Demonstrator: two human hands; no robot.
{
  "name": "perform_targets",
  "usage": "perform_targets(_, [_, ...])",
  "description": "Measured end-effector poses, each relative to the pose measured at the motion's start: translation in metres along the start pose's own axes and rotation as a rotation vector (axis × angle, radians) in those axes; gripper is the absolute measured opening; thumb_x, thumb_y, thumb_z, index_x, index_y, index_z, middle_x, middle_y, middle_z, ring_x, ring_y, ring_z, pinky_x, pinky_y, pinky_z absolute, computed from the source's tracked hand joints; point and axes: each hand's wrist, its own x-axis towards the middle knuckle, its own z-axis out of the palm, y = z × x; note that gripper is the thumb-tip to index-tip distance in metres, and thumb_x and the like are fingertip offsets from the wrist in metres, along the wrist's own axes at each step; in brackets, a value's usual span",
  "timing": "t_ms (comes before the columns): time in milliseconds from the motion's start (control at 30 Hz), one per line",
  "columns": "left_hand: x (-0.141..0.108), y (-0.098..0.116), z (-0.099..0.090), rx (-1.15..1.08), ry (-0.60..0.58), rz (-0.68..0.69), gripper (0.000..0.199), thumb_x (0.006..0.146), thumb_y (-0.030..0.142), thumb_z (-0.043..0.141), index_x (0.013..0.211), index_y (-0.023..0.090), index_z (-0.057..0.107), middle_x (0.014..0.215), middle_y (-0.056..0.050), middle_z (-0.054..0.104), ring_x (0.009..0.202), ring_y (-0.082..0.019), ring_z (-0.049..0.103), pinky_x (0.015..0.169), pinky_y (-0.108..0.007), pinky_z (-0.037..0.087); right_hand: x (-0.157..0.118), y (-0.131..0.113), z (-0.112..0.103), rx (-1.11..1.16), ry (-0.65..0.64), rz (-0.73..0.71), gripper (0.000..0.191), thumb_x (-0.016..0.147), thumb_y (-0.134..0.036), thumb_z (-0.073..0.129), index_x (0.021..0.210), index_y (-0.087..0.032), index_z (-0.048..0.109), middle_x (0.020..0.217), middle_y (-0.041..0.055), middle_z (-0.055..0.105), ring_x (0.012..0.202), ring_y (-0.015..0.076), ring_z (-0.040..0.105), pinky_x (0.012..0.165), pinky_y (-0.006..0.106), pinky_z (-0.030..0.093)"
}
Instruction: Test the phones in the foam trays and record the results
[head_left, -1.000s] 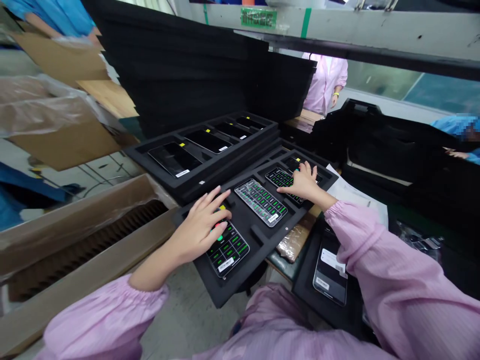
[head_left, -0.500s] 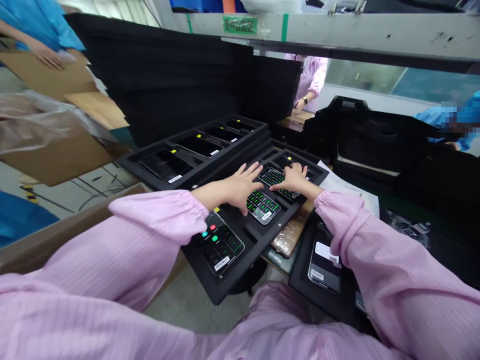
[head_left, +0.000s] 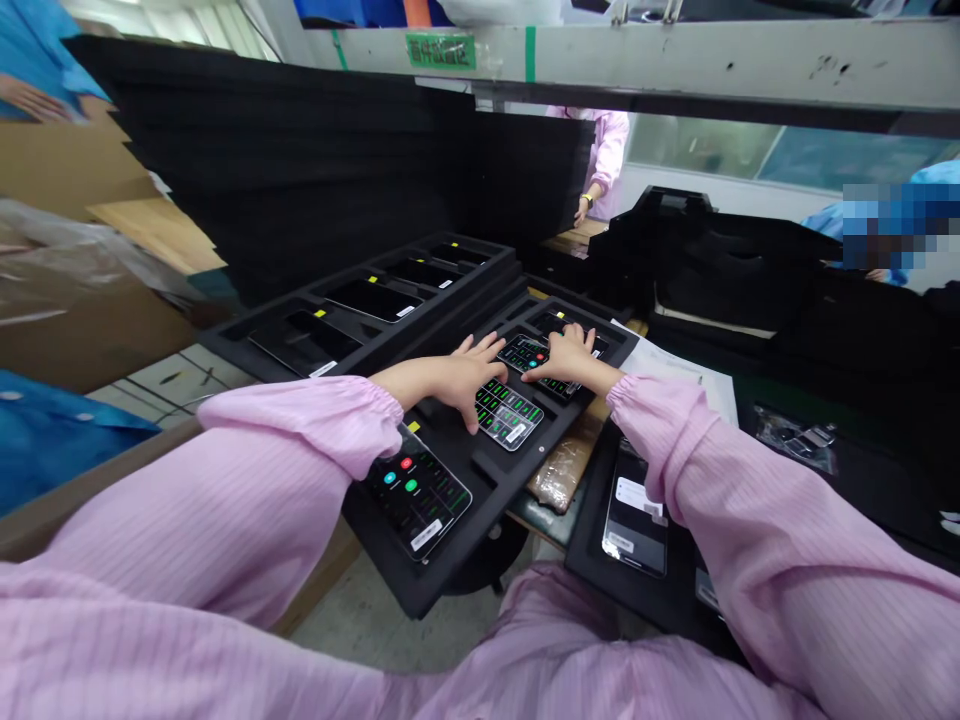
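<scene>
A black foam tray holds several phones in recesses. My left hand, fingers spread, rests over a phone with a green-and-black grid on its screen. Farther back in the tray, my right hand has its thumb and fingers apart over a phone whose screen shows red and cyan dots on a grid. Nearest to me lies a phone with red, cyan and green round icons, below my left sleeve. Neither hand holds anything.
Behind on the left, another tray carries dark phones with yellow tabs, beside tall stacked black trays. At right lie a phone, paper and small bagged parts. A person in pink stands beyond.
On the phone by my right hand, red and cyan dots now show over the grid. The view has shifted slightly; both hands stay over nearly the same phones.
</scene>
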Motion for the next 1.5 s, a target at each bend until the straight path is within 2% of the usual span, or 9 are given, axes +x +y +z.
perform_targets(167, [0.001,-0.001,0.001,-0.02,0.015,0.023,0.084,0.044,0.032,0.093,0.12,0.017,0.06,0.164,-0.026,0.011,0.152,-0.043,-0.002,0.117,-0.066,0.01,-0.003,0.0,-0.023,0.016,-0.033,0.003,0.098,0.068,-0.071,0.076,0.133,-0.002,0.051,0.156,0.0327,0.026,0.151,0.0431,0.006,0.12,0.06,0.002])
perform_targets(300, [0.0,0.002,-0.003,-0.016,0.016,0.01,0.082,0.047,0.03,0.092,0.121,0.016,0.06,0.162,-0.028,0.013,0.152,-0.042,0.0,0.118,-0.065,0.009,-0.028,0.016,-0.068,0.012,0.07,-0.039,0.077,0.087,-0.064,0.062,0.132,-0.003,0.053,0.152,0.0265,0.037,0.151,0.0417,0.011,0.12,0.061,0.008])
perform_targets(533, [0.005,-0.02,0.014,0.009,0.193,0.137,0.082,0.061,0.072,0.065,0.115,0.011,0.065,0.161,-0.021,0.027,0.149,-0.045,0.013,0.116,-0.066,0.015,-0.178,0.097,-0.133,-0.02,0.017,-0.162,0.052,0.087,-0.051,0.068,0.125,-0.017,0.062,0.124,0.0115,0.063,0.121,0.0365,0.057,0.106,0.052,0.044])
perform_targets(700, [0.02,-0.026,0.02,0.007,0.332,0.06,0.105,0.034,0.092,0.06,0.113,0.023,0.073,0.154,-0.017,0.044,0.145,-0.05,0.024,0.113,-0.067,0.023,-0.285,0.159,-0.095,0.033,-0.126,0.101,0.028,0.093,-0.03,0.055,0.118,-0.021,0.065,0.112,0.0098,0.072,0.099,0.0303,0.069,0.088,0.043,0.054])
perform_targets(800, [0.023,0.03,-0.001,0.027,0.401,0.166,0.111,0.058,0.088,0.054,0.139,0.013,0.057,0.157,-0.024,0.034,0.148,-0.048,0.017,0.116,-0.067,0.02,-0.308,0.178,-0.049,0.112,-0.089,0.135,0.037,0.092,-0.013,0.043,0.124,-0.017,0.06,0.128,0.0101,0.066,0.128,0.028,0.057,0.109,0.048,0.043])
perform_targets(900, [0.029,0.106,-0.013,0.059,0.425,0.412,0.074,0.091,0.064,0.033,0.139,0.013,0.056,0.161,-0.018,0.028,0.153,-0.036,0.01,0.12,-0.062,0.016,-0.316,0.184,-0.016,0.137,-0.038,0.124,0.043,0.09,-0.009,0.037,0.126,-0.016,0.058,0.134,0.0092,0.063,0.147,0.0257,0.033,0.122,0.058,0.015])
perform_targets(1067, [0.057,0.173,0.012,0.103,0.262,0.597,0.052,0.095,0.037,0.033,0.134,0.017,0.062,0.159,-0.014,0.035,0.153,-0.031,0.016,0.122,-0.058,0.018,-0.347,0.207,-0.012,0.082,0.214,0.38,0.043,0.086,-0.011,0.036,0.123,-0.017,0.057,0.13,0.0081,0.066,0.147,0.0235,0.033,0.123,0.058,0.006])
perform_targets(1267, [0.073,0.168,0.02,0.103,0.225,0.572,0.053,0.094,0.037,0.037,0.136,0.016,0.061,0.16,-0.017,0.032,0.152,-0.034,0.015,0.121,-0.061,0.016,-0.396,0.255,-0.013,0.001,0.312,0.794,0.039,0.083,-0.013,0.037,0.115,-0.015,0.059,0.123,0.0154,0.069,0.141,0.0347,0.042,0.114,0.074,0.012])
perform_targets(1500, [0.015,0.136,-0.026,0.084,0.401,0.415,0.07,0.095,0.051,0.018,0.136,0.014,0.06,0.164,-0.011,0.026,0.154,-0.032,0.007,0.124,-0.057,0.012,-0.381,0.225,-0.014,0.044,0.298,0.622,0.041,0.083,-0.013,0.037,0.117,-0.02,0.059,0.125,0.0102,0.069,0.144,0.0268,0.038,0.121,0.064,0.008])
